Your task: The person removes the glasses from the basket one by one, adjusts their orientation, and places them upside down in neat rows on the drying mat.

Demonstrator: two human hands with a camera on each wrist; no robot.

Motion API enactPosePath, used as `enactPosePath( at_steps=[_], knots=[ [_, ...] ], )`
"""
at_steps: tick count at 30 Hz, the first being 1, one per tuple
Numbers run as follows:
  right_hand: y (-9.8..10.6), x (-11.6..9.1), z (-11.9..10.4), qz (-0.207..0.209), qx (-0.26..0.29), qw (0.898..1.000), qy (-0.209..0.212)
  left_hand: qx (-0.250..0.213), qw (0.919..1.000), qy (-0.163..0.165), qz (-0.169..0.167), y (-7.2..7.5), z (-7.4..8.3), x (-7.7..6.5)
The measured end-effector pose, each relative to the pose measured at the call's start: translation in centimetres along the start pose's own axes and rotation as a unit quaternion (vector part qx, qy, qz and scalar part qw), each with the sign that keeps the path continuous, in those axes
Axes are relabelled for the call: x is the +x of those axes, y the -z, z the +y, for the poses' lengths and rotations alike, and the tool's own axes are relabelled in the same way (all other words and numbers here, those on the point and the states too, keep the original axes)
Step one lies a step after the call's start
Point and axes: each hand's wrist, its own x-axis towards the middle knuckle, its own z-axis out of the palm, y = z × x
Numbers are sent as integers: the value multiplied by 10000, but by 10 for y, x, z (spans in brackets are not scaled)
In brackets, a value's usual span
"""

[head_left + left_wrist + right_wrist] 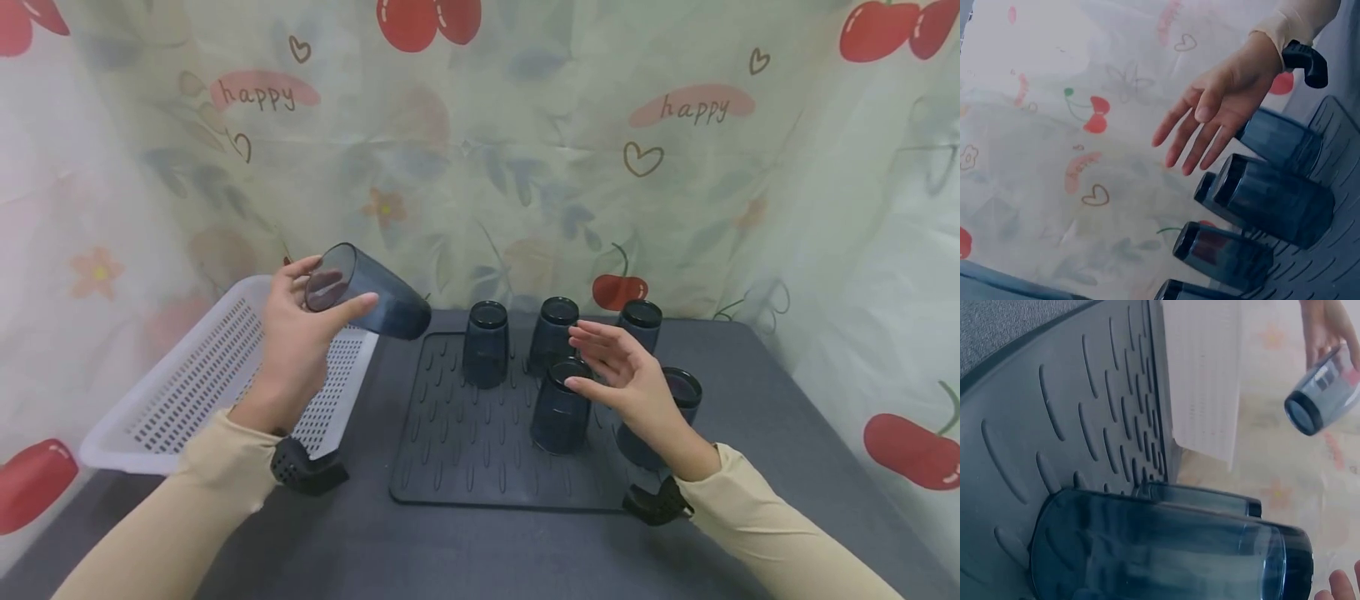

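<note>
My left hand [296, 333] grips a translucent blue tumbler [378, 296] in the air, thumb on its near side. The tumbler is tilted, its open rim toward the upper left and its thick base toward the lower right. In the right wrist view the same tumbler [1322, 394] shows high on the right. My right hand [630, 379] hovers above the drying mat [457, 454], fingers loosely extended and holding nothing. It is nearest to an upside-down tumbler [560, 412]; the left wrist view shows the hand [1225, 100] apart from the tumblers.
Several tumblers stand upside down on the ribbed mat, including one at the back left [486, 346] and one at the right [684, 392]. A white slotted basket [112, 446] stands left of the mat on the dark table [420, 554]. A printed curtain [465, 167] hangs behind.
</note>
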Motion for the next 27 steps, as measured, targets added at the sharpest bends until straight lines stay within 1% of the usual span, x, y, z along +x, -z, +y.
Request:
enactPosePath(
  at_steps=[3,9,12,17,24,27],
  knots=[
    [-3,-1,1,-80,105,9999,60,-71,9998,85,-142,-4,-1,-5],
    [-9,-2,0,-252,338,9990,143,-192,9990,125,-392,-16,-6,-15],
    [-13,-1,-2,-328,394,9986,129,-375,9977,204,-522,-22,-8,-21],
    [-18,-2,-3,-417,483,9979,78,-548,9956,303,-693,-33,-11,-29],
    [-24,-2,-2,-635,786,9947,180,-757,9932,272,-838,-47,-16,-40],
    [-27,-1,-3,-769,986,9919,242,-754,9930,227,-882,-52,-19,-44]
  ],
)
